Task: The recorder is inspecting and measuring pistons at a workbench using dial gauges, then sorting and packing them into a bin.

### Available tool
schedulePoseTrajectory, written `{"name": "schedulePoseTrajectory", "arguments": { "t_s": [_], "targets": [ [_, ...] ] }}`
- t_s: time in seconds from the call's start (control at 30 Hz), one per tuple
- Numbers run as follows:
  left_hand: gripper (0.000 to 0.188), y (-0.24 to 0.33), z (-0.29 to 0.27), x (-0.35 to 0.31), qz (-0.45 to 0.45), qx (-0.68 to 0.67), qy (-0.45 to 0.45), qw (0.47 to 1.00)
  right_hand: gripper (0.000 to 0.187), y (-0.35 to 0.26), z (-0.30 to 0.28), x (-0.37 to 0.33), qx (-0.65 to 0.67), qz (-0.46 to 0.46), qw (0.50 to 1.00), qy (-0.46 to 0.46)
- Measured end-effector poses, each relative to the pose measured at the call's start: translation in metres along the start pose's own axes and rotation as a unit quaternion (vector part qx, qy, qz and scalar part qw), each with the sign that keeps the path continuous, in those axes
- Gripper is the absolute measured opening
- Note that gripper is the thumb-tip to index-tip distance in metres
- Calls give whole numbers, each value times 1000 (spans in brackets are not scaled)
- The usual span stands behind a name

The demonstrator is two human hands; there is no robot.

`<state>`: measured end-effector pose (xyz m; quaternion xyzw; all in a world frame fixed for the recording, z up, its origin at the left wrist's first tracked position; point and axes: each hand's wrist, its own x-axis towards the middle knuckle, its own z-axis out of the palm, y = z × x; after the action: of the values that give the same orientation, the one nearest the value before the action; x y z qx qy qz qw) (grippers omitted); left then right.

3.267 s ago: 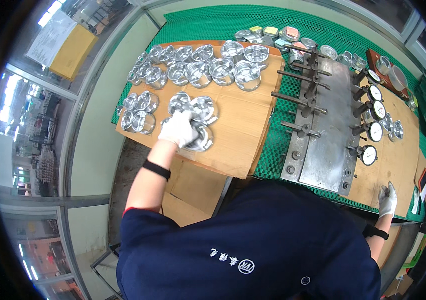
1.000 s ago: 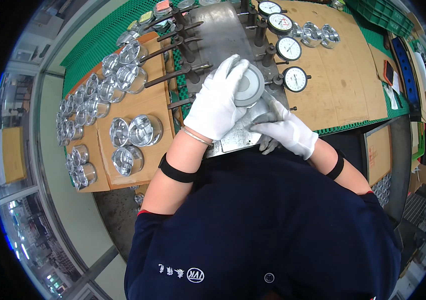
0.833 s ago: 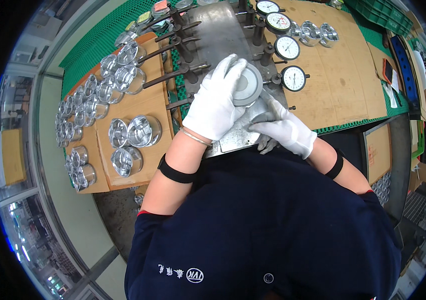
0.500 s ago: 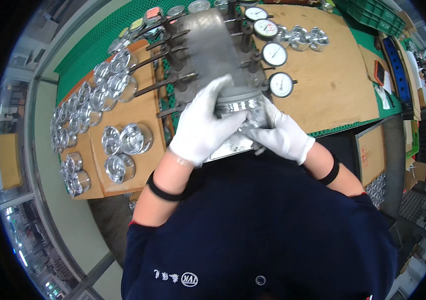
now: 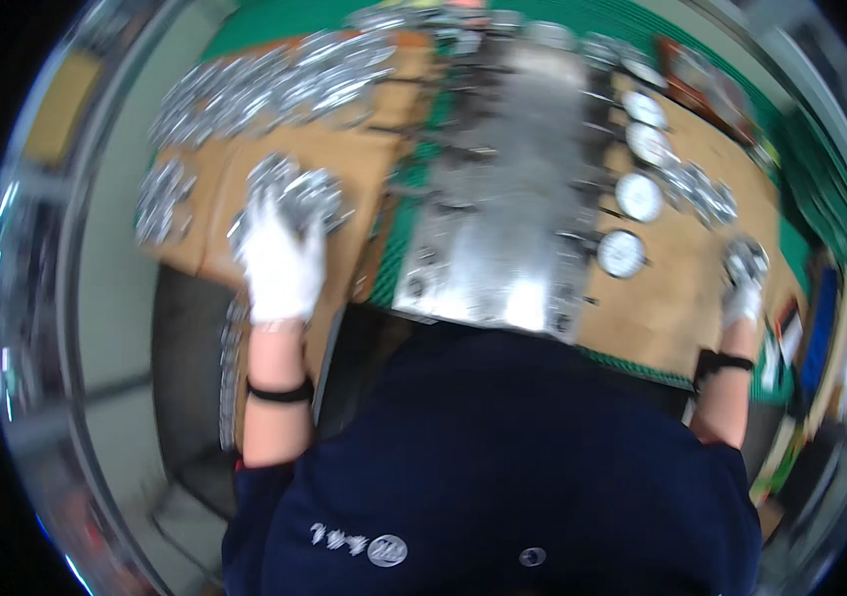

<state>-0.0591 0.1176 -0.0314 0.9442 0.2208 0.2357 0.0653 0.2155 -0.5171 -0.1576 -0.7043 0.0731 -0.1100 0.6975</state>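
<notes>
The frame is motion-blurred; fine detail is limited.

**Step in hand.** Both arms are spread wide. The left hand (image 5: 281,260), in a white glove, rests on a round machined metal part (image 5: 312,194) lying on the brown board (image 5: 364,169) at the left of the tabletop (image 5: 398,253). The right hand (image 5: 742,295), also gloved, is at the far right edge of the other brown board (image 5: 657,308), at a second round metal part (image 5: 746,260). This reads as a combined pick and place: one part being taken from the left stock, one being handled on the right.

**Position of parts.** The left part lies near the front of the left board, with many similar metal parts (image 5: 264,84) laid out behind it. Between the hands stands the grey metal gauging fixture (image 5: 503,228), with a row of dial gauges (image 5: 627,223) along its right side.

**Fingers.**
- Left: fingers extended and lying flat over the near side of the part, touching it. No closed grasp is visible.
- Right: fingers appear curled at the part. Whether they clamp it or merely touch it cannot be told through the blur.

**Next move, as judged.** The left fingers would need to close round the rim of the part before lifting, clear of the neighbouring parts just beside it.
</notes>
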Motion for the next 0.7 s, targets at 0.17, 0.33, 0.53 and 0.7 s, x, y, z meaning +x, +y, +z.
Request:
{"name": "schedulePoseTrajectory", "arguments": {
  "t_s": [0.17, 0.33, 0.53, 0.7],
  "targets": [
    [58, -55, 16, -40, -123, 102, 16, 987, 33, 62, -128, 151, 11, 201, 973, -116],
    [50, -51, 26, -42, -158, 159, -8, 975, 33, 121, -87, 185, 80, 308, 947, -42],
    [33, -67, 30, -40, -178, 130, -19, 975, 32, 94, -73, 177, 145, 314, 933, 97],
    [34, -64, 25, -49, -177, 164, -15, 970, 36, 91, -28, 75, -267, 99, 957, 50]
  ]
}}
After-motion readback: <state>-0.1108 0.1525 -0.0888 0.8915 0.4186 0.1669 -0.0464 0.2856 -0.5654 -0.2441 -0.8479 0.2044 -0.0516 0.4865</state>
